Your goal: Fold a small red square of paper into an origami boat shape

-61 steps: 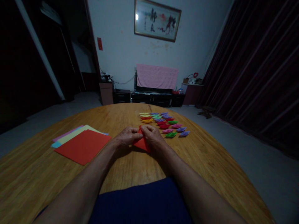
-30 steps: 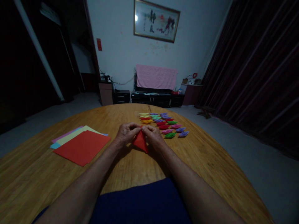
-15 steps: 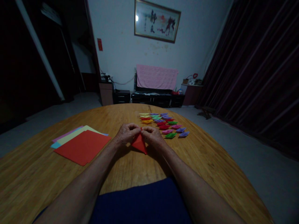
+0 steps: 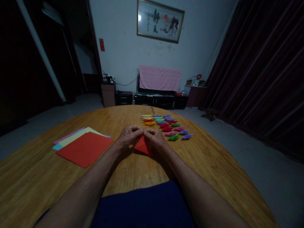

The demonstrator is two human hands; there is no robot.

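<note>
A folded piece of red paper (image 4: 143, 147) is held just above the wooden table (image 4: 133, 177), its far corner pinched at the top. My left hand (image 4: 128, 136) grips that corner from the left, thumb and fingers pressed together. From the other side my right hand (image 4: 155, 139) pinches the same corner, close against the left fingertips. The paper's lower part spreads toward me as a slanted shape, and the right hand covers part of its right side. The exact folds at the fingertips are hidden.
To the left lies a fanned stack of coloured sheets with red paper (image 4: 85, 148) on top. Rows of small folded paper boats (image 4: 167, 129) in many colours stand beyond my right hand. Past the table are a low black cabinet (image 4: 154, 100) and a pink towel (image 4: 159, 77).
The red paper has tilted a little, its lower tip shifting right and partly behind my right hand. Both hands keep their pinch in nearly the same place.
</note>
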